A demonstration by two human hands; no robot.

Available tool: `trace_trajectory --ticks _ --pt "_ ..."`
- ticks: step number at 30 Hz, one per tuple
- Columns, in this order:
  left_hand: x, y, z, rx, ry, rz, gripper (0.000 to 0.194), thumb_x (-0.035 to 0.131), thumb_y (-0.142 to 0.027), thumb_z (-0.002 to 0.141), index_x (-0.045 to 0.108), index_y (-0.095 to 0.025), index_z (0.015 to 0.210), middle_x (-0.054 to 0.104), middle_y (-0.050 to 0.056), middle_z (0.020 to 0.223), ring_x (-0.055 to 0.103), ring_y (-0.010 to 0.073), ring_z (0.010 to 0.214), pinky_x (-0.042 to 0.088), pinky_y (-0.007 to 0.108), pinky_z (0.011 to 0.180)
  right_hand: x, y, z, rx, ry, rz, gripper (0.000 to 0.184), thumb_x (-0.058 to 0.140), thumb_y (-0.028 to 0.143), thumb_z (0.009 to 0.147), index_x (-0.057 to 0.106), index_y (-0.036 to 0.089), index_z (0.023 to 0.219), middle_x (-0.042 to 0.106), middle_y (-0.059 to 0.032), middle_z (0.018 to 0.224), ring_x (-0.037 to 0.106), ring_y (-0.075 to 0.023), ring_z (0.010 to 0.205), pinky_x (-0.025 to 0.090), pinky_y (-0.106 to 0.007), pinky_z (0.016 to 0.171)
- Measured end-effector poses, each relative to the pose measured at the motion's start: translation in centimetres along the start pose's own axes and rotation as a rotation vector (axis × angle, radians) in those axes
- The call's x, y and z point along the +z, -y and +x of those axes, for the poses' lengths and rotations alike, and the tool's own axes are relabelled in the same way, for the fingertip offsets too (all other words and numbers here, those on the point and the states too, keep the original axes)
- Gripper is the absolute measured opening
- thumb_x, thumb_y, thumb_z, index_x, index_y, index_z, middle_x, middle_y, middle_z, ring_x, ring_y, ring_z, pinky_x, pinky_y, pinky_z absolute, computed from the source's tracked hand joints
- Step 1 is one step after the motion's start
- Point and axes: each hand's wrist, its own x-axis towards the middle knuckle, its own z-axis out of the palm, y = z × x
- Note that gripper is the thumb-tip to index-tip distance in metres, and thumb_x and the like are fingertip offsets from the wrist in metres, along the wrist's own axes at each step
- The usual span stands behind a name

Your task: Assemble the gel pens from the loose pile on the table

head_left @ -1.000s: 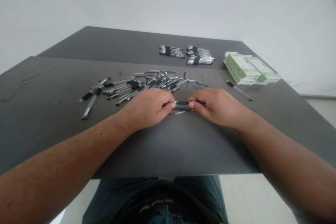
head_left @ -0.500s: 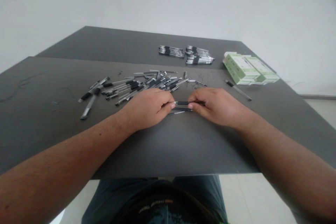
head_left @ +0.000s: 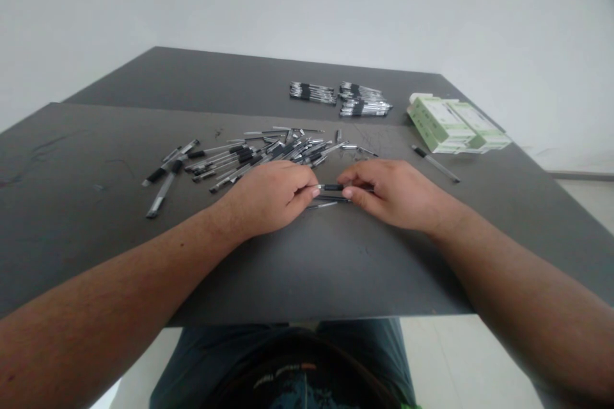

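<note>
A pen with a black grip (head_left: 332,187) lies crosswise between my hands. Its left end is pinched in my left hand (head_left: 281,197), thumb against the fingers. At the other end, the thumb and fingers of my right hand (head_left: 391,195) close around the pen, with the forefinger raised slightly along it. Just below the held pen, a thin refill (head_left: 327,205) and a dark stick-like piece (head_left: 338,199) rest on the table, partly covered by my hands. Beyond my left hand spreads a loose pile of pens and pen parts (head_left: 249,154).
Bundles of pens (head_left: 313,92) and more stacked pens (head_left: 365,107) lie at the back of the dark table (head_left: 307,268). Green and white boxes (head_left: 444,124) stand at the right, with a single pen (head_left: 436,163) before them. A few thicker pens (head_left: 165,190) lie at the left.
My right forefinger has shifted a little leftward and lifted along the pen. My left hand keeps its grip, and the pile looks the same.
</note>
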Motion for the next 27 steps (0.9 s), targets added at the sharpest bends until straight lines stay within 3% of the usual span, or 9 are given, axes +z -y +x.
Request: trace_trajectory --ticks 3,6,12,15,17,22,25,27 --pt "-0.09 -0.06 0.03 0.001 0.0 0.006 0.03 0.052 -0.033 0.109 0.078 -0.018 0.102 0.08 0.007 0.093 0.072 0.0247 0.09 0.05 0.038 0.082 -0.08 0.06 0.0 0.014 -0.002 -0.006 0.014 0.069 0.032 0.103 0.076 0.021 0.108 0.081 -0.0048 0.092 0.073 -0.0207 0.081 0.049 -0.031 0.074" --pt "-0.12 -0.08 0.06 -0.002 0.004 0.015 0.03 0.053 -0.034 0.109 0.078 -0.019 0.101 0.08 0.007 0.092 0.071 0.0243 0.089 0.05 0.037 0.081 -0.1 0.1 0.04 -0.014 0.038 -0.047 0.023 0.058 0.032 0.11 0.076 0.022 0.101 0.081 -0.0062 0.09 0.073 -0.0224 0.083 0.049 -0.033 0.077" --pt "-0.03 -0.03 0.11 -0.004 0.012 0.008 0.031 0.052 -0.034 0.109 0.078 -0.019 0.101 0.079 0.007 0.092 0.072 0.0252 0.091 0.05 0.038 0.083 0.03 0.05 -0.05 0.04 -0.015 0.036 0.016 0.07 0.034 0.103 0.073 0.021 0.111 0.08 -0.0037 0.089 0.072 -0.0209 0.077 0.048 -0.031 0.071" --pt "0.04 0.05 0.1 0.007 0.015 0.008 0.032 0.051 -0.034 0.11 0.077 -0.018 0.101 0.079 0.008 0.092 0.072 0.0258 0.091 0.05 0.038 0.084 0.05 0.04 -0.05 0.006 0.018 -0.023 0.019 0.061 0.033 0.108 0.075 0.021 0.101 0.079 -0.0053 0.088 0.072 -0.0216 0.079 0.048 -0.033 0.074" --pt "0.08 0.12 0.08 0.012 0.013 0.009 0.032 0.051 -0.033 0.11 0.077 -0.018 0.101 0.079 0.008 0.092 0.071 0.0252 0.09 0.05 0.038 0.084 0.04 0.04 -0.04 -0.005 0.03 -0.028 0.023 0.058 0.033 0.11 0.076 0.021 0.105 0.08 -0.0061 0.09 0.072 -0.0221 0.082 0.049 -0.033 0.076" --pt "0.08 0.17 0.06 0.018 -0.002 0.012 0.031 0.052 -0.033 0.109 0.077 -0.018 0.102 0.079 0.007 0.092 0.072 0.0249 0.091 0.05 0.038 0.084 -0.03 0.06 0.0 0.026 -0.004 0.004 0.012 0.07 0.03 0.101 0.073 0.022 0.108 0.081 -0.0044 0.092 0.072 -0.0211 0.081 0.049 -0.031 0.074" --pt "0.03 0.09 0.08 0.015 0.002 0.021 0.032 0.051 -0.034 0.11 0.078 -0.018 0.102 0.08 0.007 0.093 0.072 0.0252 0.091 0.05 0.038 0.084 -0.03 0.09 0.01 0.003 0.023 -0.047 0.017 0.062 0.032 0.107 0.075 0.022 0.102 0.081 -0.006 0.091 0.073 -0.0227 0.084 0.049 -0.033 0.077" --pt "0.0 0.05 0.09 0.015 -0.004 0.021 0.032 0.051 -0.033 0.109 0.078 -0.018 0.101 0.08 0.007 0.092 0.072 0.0252 0.09 0.05 0.038 0.083 -0.02 0.1 -0.01 0.007 0.016 -0.028 0.018 0.061 0.032 0.108 0.076 0.022 0.109 0.082 -0.006 0.094 0.075 -0.0232 0.086 0.05 -0.034 0.078"
